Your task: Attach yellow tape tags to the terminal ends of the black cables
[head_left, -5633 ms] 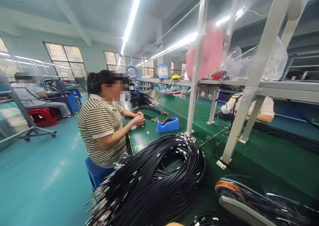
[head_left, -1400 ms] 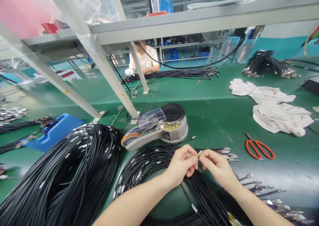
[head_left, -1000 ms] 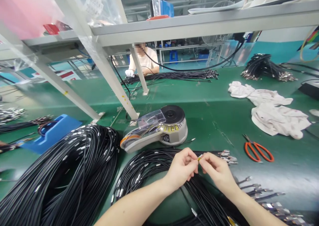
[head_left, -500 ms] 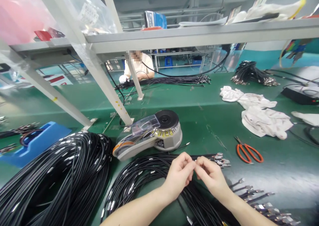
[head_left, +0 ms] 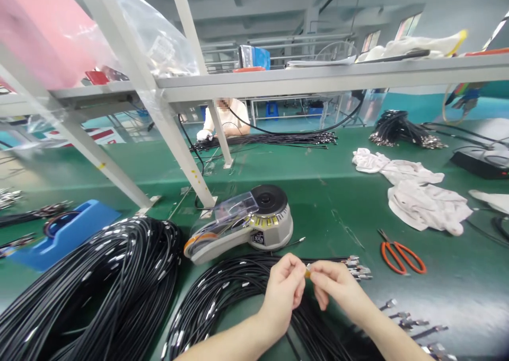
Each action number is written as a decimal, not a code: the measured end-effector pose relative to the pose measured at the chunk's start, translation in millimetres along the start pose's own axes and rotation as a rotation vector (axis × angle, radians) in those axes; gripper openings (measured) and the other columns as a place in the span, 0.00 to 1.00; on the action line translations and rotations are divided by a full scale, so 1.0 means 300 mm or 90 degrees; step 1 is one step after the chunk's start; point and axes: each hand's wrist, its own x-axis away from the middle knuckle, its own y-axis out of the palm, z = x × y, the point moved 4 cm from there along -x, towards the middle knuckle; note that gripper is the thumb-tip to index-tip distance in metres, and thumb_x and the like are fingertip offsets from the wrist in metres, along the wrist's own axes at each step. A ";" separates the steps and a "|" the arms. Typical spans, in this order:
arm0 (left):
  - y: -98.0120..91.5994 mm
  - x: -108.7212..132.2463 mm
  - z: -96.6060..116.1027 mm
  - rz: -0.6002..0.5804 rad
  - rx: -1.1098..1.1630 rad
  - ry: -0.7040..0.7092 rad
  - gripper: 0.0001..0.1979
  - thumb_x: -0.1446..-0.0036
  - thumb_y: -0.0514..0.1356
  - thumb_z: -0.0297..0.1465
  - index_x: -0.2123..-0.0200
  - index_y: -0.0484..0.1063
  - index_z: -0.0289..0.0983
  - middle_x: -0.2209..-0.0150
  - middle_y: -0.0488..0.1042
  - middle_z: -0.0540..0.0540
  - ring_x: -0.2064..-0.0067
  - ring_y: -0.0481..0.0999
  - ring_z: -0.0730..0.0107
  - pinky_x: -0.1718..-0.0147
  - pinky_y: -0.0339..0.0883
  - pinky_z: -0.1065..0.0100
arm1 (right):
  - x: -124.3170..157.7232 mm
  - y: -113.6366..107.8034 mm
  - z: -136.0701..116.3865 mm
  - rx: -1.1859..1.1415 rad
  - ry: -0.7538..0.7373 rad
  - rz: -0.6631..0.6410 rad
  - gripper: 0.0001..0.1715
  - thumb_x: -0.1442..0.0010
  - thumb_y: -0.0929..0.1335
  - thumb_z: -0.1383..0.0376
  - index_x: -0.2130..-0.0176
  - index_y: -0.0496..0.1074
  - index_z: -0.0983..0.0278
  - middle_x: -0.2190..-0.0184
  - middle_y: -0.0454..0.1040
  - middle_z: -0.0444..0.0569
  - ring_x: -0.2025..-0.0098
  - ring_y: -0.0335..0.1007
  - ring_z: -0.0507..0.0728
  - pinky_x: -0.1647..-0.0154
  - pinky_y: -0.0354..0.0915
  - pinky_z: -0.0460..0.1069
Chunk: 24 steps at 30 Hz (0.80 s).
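Head view. My left grip (head_left: 283, 293) and right grip (head_left: 338, 287) meet above the green-topped desk (head_left: 314, 202), the thumb and forefinger of each pinching a small amber-yellow piece (head_left: 307, 273) between them; whether it is joined to a cable cannot be told, as my fingers cover most of it. Below and behind my wrists lies a curved bundle of black cables with white tags (head_left: 222, 279), its silver metal connector ends (head_left: 358, 268) emerging just beyond my right grip. To the left, a larger coil of black cables (head_left: 139, 265) rests near a blue plastic tape holder (head_left: 67, 239). Beyond my hands stands a grey rounded tape dispenser with a black disc on top (head_left: 274, 231). To the right lie slightly opened scissors with orange-red handles (head_left: 409, 253), with crumpled white cloth (head_left: 429, 206) farther back. Across the desk, near an upright of the shelf, a co-worker in a pale top (head_left: 237, 112) sits behind a long, flat bundle of black cables (head_left: 278, 138).
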 end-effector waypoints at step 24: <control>0.023 0.031 0.031 -0.013 -0.030 0.075 0.08 0.52 0.61 0.28 0.74 0.61 0.37 0.77 0.67 0.52 0.76 0.65 0.76 0.76 0.59 0.72 | 0.030 -0.015 -0.057 -0.037 -0.121 0.129 0.08 0.47 0.69 0.61 0.69 0.70 0.63 0.76 0.68 0.44 0.77 0.65 0.52 0.75 0.64 0.47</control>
